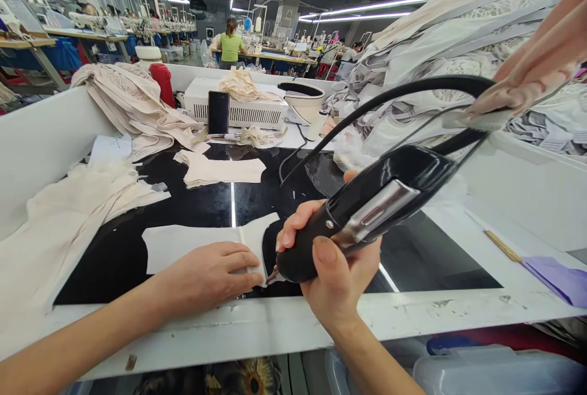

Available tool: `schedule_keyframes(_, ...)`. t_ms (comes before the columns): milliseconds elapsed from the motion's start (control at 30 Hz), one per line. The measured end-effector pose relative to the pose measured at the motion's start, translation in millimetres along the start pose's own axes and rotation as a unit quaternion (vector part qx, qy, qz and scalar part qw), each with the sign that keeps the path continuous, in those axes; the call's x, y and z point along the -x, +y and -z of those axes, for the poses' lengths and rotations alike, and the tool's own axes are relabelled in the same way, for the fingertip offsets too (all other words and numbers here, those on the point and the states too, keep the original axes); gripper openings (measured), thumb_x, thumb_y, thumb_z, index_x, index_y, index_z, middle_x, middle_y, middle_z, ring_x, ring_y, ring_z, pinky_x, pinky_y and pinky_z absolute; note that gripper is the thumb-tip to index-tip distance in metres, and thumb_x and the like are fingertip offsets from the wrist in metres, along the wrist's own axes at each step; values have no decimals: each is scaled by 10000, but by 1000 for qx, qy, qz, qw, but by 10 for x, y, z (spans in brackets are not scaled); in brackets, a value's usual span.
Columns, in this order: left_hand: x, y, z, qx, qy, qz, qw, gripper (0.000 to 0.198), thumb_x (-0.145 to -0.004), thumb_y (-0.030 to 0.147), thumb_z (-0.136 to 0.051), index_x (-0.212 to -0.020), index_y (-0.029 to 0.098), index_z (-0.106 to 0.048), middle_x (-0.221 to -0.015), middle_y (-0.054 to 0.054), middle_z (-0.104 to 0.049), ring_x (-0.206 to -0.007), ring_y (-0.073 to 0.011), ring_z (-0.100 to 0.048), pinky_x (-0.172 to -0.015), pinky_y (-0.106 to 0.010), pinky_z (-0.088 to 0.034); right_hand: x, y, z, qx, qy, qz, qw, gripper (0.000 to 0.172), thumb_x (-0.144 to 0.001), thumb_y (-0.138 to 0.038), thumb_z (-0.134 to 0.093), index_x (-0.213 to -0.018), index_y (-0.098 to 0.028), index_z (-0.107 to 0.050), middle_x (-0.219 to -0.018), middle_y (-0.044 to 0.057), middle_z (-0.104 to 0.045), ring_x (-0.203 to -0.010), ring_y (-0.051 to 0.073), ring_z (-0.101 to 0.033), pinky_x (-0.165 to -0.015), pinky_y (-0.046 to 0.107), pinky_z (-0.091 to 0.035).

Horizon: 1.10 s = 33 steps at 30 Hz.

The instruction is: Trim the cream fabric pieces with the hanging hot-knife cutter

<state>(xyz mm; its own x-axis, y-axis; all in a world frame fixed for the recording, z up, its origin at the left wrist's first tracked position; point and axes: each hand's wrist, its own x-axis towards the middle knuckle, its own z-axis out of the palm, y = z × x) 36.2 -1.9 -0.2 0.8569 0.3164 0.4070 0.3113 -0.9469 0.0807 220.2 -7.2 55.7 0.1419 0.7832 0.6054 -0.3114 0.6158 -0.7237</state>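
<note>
My right hand (337, 273) is wrapped around a black corded handheld tool (367, 205) with a silver lever along its side. The tool's small metal tip (274, 276) points down at the near right corner of a white fabric piece (183, 242). That piece lies on the glossy black board (123, 260), with a cream strip (254, 242) across its right end. My left hand (213, 273) rests flat on the fabric, fingertips close to the tip. Whether the tip touches the cloth I cannot tell. The tool's cable (389, 98) arches up to the right.
Cream fabric pieces (82, 199) are heaped at left, and another cut piece (224, 172) lies farther back. Behind stand a white vented box (257, 115) and a phone (218, 112). Fabric piles rise at right (413, 46). A blurred, hand-like shape (518, 86) is beside the cable.
</note>
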Motion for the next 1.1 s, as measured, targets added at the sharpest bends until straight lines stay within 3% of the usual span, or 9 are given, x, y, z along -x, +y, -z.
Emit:
schedule_keyframes(633, 24, -26, -64, -5, 22, -11, 1000, 234, -1088, 137, -438, -1196, 123, -646, -1119, -105, -722, -1099, -204, -685, -1067, -354, -537, 12, 2, -19, -2, -6, -9, 1000, 361, -882, -384, -778, -1141, -296, -542, -838, -40, -650, -560, 117, -614, -459, 248, -558)
schedule_keyframes(800, 34, -25, -91, -7, 12, -14, 1000, 226, -1075, 116, -455, -1213, 129, -633, -1099, -92, -726, -1115, -209, -685, -1080, -361, -533, 37, 21, -12, -19, -13, -14, 1000, 255, -921, -283, -734, -1111, -297, -566, -869, -40, -667, -595, 110, -630, -502, 250, -575)
schedule_keyframes(967, 71, -3, -73, 23, 33, 32, 999, 206, -1071, 193, -519, -1241, 157, -629, -1276, -113, -690, -1198, -226, -669, -1080, -375, -554, 36, 24, -10, -18, -15, -13, 1000, 270, -900, -305, -761, -1093, -296, -573, -869, -44, -677, -597, 106, -636, -511, 245, -581)
schedule_keyframes(1100, 144, 29, 1, 21, 16, 53, 998, 264, -1083, 252, -506, -1294, 144, -622, -1337, -131, -674, -1262, -268, -636, -1076, -409, -567, -98, -36, 79, 13, 12, 16, 1000, 296, -878, -281, -773, -1087, -287, -565, -850, -52, -685, -571, 104, -637, -502, 245, -576)
